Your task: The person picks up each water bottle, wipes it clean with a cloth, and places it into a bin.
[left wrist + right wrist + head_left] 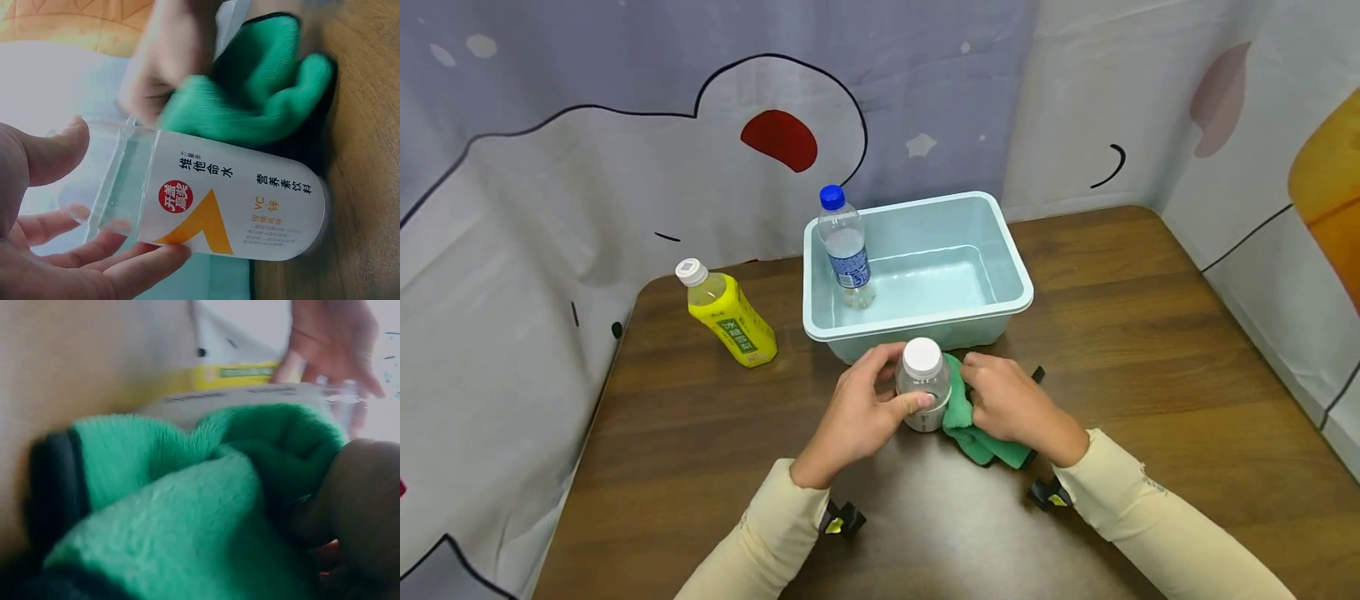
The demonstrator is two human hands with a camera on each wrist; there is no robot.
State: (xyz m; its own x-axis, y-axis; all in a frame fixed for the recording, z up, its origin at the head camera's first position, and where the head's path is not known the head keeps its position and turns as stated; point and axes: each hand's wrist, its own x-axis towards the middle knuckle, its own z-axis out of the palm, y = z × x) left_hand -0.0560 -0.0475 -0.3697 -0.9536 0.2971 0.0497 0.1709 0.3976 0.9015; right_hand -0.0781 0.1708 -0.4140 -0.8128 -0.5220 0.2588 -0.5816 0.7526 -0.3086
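Observation:
A clear bottle (922, 385) with a white cap and a white label (231, 194) stands upright on the table in front of the basin. My left hand (863, 410) holds it round its upper part, thumb on the near side and fingers behind. In my right hand (1009, 398) is a bunched green cloth (967, 423) with dark edging, pressed against the bottle's right side. The left wrist view shows the cloth (250, 94) over the label's edge. Folds of the cloth (187, 512) fill most of the right wrist view and hide part of the bottle.
A pale blue basin (925, 321) stands behind the hands. Inside it, at the left, leans a blue-capped bottle (847, 254). A yellow bottle (730, 321) with a white cap stands on the wooden table (700, 483) to the left. Printed curtains hang behind the table.

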